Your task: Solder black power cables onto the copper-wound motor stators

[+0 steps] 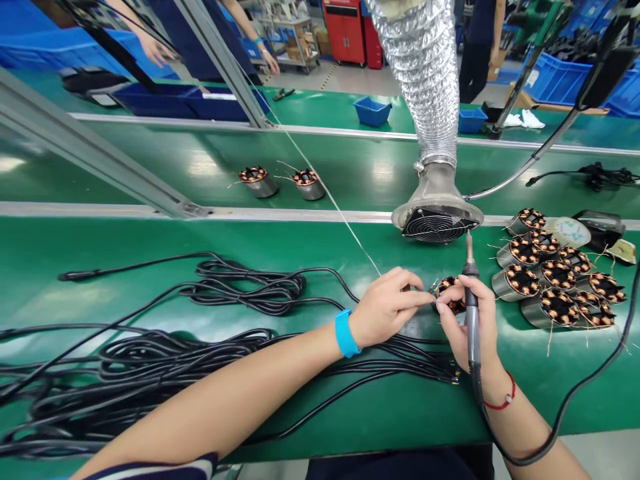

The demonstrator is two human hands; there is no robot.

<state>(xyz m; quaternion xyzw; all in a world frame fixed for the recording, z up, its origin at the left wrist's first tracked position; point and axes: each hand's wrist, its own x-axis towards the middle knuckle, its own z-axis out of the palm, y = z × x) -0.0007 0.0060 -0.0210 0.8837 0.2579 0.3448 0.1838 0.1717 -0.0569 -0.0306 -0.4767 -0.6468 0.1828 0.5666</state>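
Observation:
My right hand (470,320) is closed around a soldering iron (472,300), whose tip points up beneath the fume extractor. Its thumb and index finger also meet my left fingertips at a thin wire end. My left hand (393,303), with a blue wristband, pinches there; the wire is mostly hidden by the fingers. Just behind the fingertips stands a motor stator (449,287) with copper windings, partly covered by my right hand. A thin pale strand (350,230) runs down from above to my left hand. Black cables (250,287) lead toward and under that hand.
A fume extractor hood (440,217) hangs above my hands. More wound stators (557,273) cluster at the right, and two stators (260,181) stand behind the rail. Coiled black cables (165,367) cover the left bench. People stand across the bench, near blue bins (373,112).

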